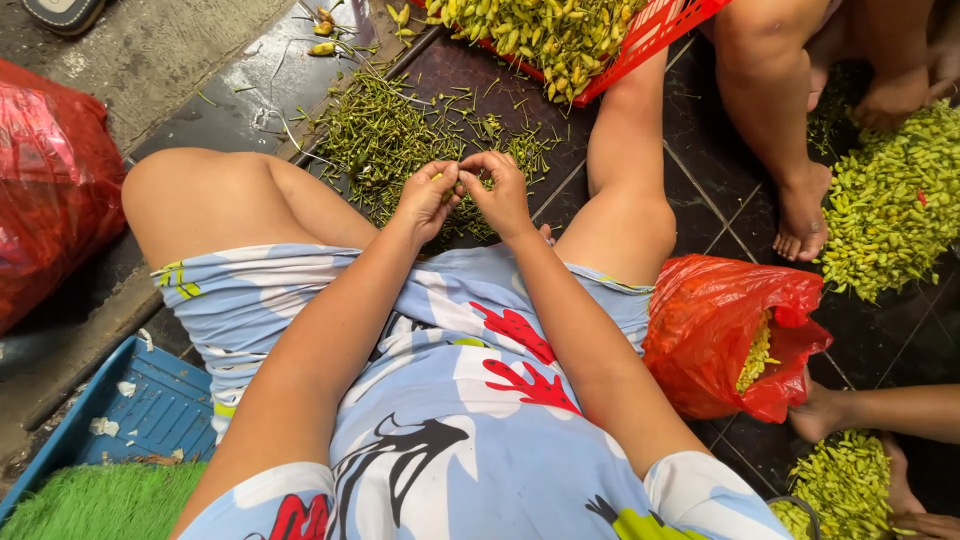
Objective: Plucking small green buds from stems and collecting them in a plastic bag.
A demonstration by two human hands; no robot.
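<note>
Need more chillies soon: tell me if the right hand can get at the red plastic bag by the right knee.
Probably yes: the red plastic bag lies open beside the right knee, nothing covering it, though the right hand now pinches a chilli.

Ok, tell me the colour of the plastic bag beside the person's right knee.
Red: the plastic bag is open, with yellow-green chillies showing inside. Head view, the only one, shows it plainly.

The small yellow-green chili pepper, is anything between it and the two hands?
No. The small yellow-green chili pepper is already pinched between the left hand and the right hand, whose fingertips meet on it. Nothing visible lies between them; the pile of green stems lies on the floor beyond.
</note>
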